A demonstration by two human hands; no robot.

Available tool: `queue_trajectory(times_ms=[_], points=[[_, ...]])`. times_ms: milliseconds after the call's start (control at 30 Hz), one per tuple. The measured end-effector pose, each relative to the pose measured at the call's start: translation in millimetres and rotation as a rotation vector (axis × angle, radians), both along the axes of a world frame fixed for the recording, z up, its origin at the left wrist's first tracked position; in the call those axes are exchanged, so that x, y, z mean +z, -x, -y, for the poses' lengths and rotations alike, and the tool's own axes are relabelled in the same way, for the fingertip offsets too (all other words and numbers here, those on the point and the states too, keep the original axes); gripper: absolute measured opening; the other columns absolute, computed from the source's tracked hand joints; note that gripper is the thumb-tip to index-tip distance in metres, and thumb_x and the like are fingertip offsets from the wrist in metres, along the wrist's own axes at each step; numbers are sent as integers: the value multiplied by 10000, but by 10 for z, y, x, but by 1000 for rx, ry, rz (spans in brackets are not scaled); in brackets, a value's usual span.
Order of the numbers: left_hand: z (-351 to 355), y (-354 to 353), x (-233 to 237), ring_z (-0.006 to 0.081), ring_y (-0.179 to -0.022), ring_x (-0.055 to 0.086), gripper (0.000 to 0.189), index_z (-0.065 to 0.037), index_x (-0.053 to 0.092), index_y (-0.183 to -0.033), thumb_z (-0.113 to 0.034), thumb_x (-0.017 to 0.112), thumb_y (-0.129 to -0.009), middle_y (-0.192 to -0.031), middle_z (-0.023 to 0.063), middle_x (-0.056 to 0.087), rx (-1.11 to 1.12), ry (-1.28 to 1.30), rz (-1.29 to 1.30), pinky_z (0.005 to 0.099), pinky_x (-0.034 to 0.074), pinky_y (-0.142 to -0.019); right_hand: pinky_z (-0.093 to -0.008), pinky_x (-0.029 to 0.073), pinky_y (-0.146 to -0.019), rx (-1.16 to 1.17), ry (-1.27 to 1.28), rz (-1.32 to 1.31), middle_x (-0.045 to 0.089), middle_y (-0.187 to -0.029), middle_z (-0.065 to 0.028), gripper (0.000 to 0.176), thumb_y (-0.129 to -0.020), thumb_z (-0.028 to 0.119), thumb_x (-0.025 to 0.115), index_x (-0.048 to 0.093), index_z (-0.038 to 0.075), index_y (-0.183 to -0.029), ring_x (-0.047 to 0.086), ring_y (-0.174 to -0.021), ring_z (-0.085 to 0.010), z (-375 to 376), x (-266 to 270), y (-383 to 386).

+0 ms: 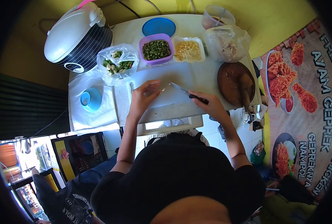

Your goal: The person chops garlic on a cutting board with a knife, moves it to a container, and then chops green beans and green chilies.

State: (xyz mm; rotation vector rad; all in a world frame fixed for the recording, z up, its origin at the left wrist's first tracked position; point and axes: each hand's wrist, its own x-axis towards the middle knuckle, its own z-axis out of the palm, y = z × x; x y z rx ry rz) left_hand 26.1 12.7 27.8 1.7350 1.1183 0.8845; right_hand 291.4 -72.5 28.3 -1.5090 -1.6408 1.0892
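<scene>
In my right hand [211, 104] is a small knife [181, 89] with a black handle, its blade pointing up and left over the white cutting board [177, 76]. My left hand [145, 95] hovers over the board's left part, thumb apart from the curved fingers, with nothing visible held between them. Small pale bits [163, 89] lie by the thumb tip and near the knife's point. Behind the board stand a purple container [140, 48] of chopped green pieces and a white tray [201, 56] of chopped pale yellow pieces.
A plastic bag [104, 76] of chillies and garlic lies left, near a rice cooker [76, 35] and a blue bowl [93, 100]. Right are a stone mortar [229, 89] with pestle [245, 89] and another bag [233, 37]. A blue lid [158, 27] sits at the back.
</scene>
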Motion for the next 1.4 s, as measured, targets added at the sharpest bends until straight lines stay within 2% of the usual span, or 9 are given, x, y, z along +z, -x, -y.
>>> queue_trajectory(times_ms=[300, 633, 833, 900, 933, 1000, 1133, 1300, 1400], points=[[60, -79, -61, 135, -789, 675, 295, -77, 651, -1105, -62, 696, -814, -901, 62, 714, 51, 41, -55, 263, 532, -733, -185, 324, -428, -6, 221, -288, 562, -649, 21, 368, -918, 186, 616, 585, 94, -1273, 431, -521, -17, 88, -84, 265], [-67, -291, -120, 142, -781, 677, 246, -64, 662, -1077, -82, 680, -833, -899, 74, 712, 76, -108, 23, 276, 521, -719, -195, 336, -424, -89, 234, -403, 575, -637, 7, 377, -915, 168, 610, 574, 105, -1285, 410, -468, -24, 75, -63, 261], [-699, -980, 105, 200, -849, 676, 255, -38, 648, -1085, -115, 665, -844, -927, 115, 696, 95, -352, 135, 310, 514, -758, -226, 379, -430, -259, -64, -216, 599, -625, -25, 354, -899, 178, 622, 605, 118, -1248, 456, -449, -61, -322, 245, -90], [-859, -1116, 128, 270, -893, 665, 259, -36, 641, -1095, -116, 654, -849, -986, 137, 685, 27, -409, 112, 330, 516, -764, -277, 448, -521, -357, -390, 164, 603, -650, -97, 356, -870, 194, 639, 621, 152, -1223, 532, -505, -143, -456, 253, -207], [-868, -1130, 119, 307, -921, 647, 266, -52, 646, -1097, -135, 655, -845, -1004, 151, 675, 9, -433, 75, 348, 504, -805, -277, 448, -521, -361, -396, 167, 603, -650, -97, 356, -870, 194, 639, 621, 152, -1223, 532, -505, -143, -483, 206, -265], [-871, -1072, 37, 289, -958, 634, 270, -73, 653, -1095, -159, 659, -840, -1001, 134, 677, -30, -489, -62, 370, 469, -875, -310, 471, -610, -347, -483, 354, 600, -705, -160, 365, -840, 201, 653, 630, 173, -1203, 575, -584, -206, -514, 84, -381], [-681, -860, -21, 223, -1075, 579, 263, -143, 671, -1082, -212, 661, -829, -998, 72, 678, -77, -614, -359, 456, 307, -1065, -286, 459, -611, -273, -393, 393, 598, -706, -128, 390, -819, 167, 664, 631, 178, -1207, 561, -599, -163, -271, 148, -451], [-482, -769, 7, 196, -1085, 575, 237, -172, 676, -1065, -221, 665, -833, -1017, 24, 679, -34, -563, -355, 490, 251, -1096, -195, 378, -506, -265, -56, -138, 557, -671, 12, 373, -864, 150, 656, 624, 146, -1236, 453, -564, -33, -83, 244, -249], [-292, -632, 89, 205, -1055, 593, 224, -169, 677, -1050, -220, 669, -833, -1011, 26, 683, -11, -517, -310, 485, 261, -1093, -165, 329, -449, -323, -124, -259, 575, -679, 14, 372, -888, 140, 642, 599, 94, -1254, 421, -504, -5, -157, 98, -76]])
